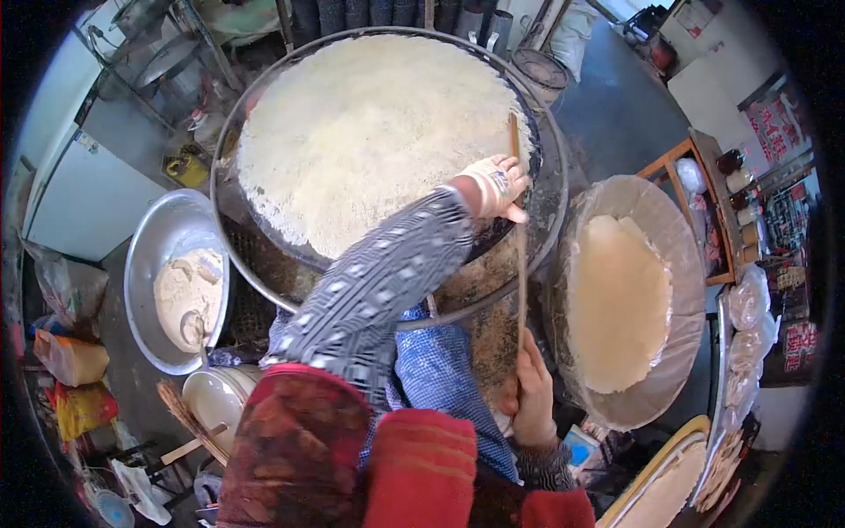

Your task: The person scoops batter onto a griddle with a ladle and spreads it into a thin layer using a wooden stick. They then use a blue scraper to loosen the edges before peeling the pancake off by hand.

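A large round griddle [537, 158] carries a thin, pale sheet of batter [370, 132] over most of its surface. A long wooden stick [522, 282] lies along the griddle's right edge and reaches back towards my body. Wearing a white fingerless wrap or glove, my left hand [495, 187] is closed on the stick's upper part, by the sheet's right rim. Lower down, my right hand [533, 396] grips the near end of the stick, outside the griddle's metal ring [414, 323]. The stick's far tip rests at the sheet's edge.
A metal basin [145, 282] with thick batter and a ladle stands left. On the right, a plastic-covered round stand [687, 352] bears a finished thin pancake [616, 308]. A white bucket [216, 400] sits front left. Wooden shelves [704, 167] and wrapped stacks [748, 326] line the right.
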Motion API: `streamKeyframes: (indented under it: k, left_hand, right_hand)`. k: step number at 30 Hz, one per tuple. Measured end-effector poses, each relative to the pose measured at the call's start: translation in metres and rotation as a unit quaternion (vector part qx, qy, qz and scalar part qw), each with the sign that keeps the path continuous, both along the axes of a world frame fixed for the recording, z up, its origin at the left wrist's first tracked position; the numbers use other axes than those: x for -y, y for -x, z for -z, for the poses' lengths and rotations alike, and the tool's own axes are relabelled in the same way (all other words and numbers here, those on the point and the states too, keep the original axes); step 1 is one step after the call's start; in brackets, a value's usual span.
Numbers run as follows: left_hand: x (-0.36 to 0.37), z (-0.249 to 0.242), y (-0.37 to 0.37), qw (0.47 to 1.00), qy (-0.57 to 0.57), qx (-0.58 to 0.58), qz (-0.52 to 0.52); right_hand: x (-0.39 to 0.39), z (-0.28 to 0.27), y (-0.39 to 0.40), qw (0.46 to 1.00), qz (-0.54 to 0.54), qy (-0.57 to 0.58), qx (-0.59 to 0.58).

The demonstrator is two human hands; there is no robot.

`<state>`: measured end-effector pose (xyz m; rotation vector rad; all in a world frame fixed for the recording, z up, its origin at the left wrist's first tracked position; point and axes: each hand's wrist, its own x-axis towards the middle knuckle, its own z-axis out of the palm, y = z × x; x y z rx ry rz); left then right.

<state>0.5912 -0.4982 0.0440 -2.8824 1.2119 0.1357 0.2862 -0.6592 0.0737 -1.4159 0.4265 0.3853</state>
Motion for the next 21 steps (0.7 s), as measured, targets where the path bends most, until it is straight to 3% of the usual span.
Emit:
streamKeyframes:
  k: [1,3,6,9,10,15,17,20,21]
  left_hand:
    - [0.003,-0.008,-0.013,0.994,-0.092,-0.054,-0.021]
    - [-0.015,-0.021,-0.034,0.992,-0.107,-0.041,-0.046]
    - [-0.085,-0.012,-0.043,0.994,-0.036,-0.018,-0.102]
    - [-0.159,0.029,-0.042,0.988,0.029,0.060,-0.140]
    - [-0.182,0.033,-0.037,0.981,0.043,0.108,-0.155]
    - [-0.297,0.045,0.018,0.965,0.040,0.118,-0.230]
    - [-0.329,0.037,0.068,0.954,0.074,0.138,-0.256]
    - [-0.357,0.026,0.139,0.945,0.028,0.152,-0.287]
    - [-0.361,0.034,0.169,0.931,0.024,0.215,-0.295]
  right_hand:
    - [-0.004,-0.003,-0.019,0.998,0.004,-0.060,-0.024]
    - [-0.011,0.001,-0.050,0.994,-0.021,-0.098,-0.039]
    - [-0.028,0.022,-0.082,0.956,-0.093,-0.264,-0.090]
    - [-0.059,0.026,-0.100,0.945,-0.128,-0.281,-0.108]
    - [-0.071,0.024,-0.102,0.945,-0.147,-0.272,-0.110]
    - [-0.130,0.029,-0.100,0.943,-0.239,-0.220,-0.075]
    - [-0.156,0.027,-0.091,0.945,-0.287,-0.141,-0.066]
    - [-0.176,0.041,-0.072,0.948,-0.310,-0.058,-0.047]
    - [-0.175,0.041,-0.065,0.942,-0.333,-0.007,-0.026]
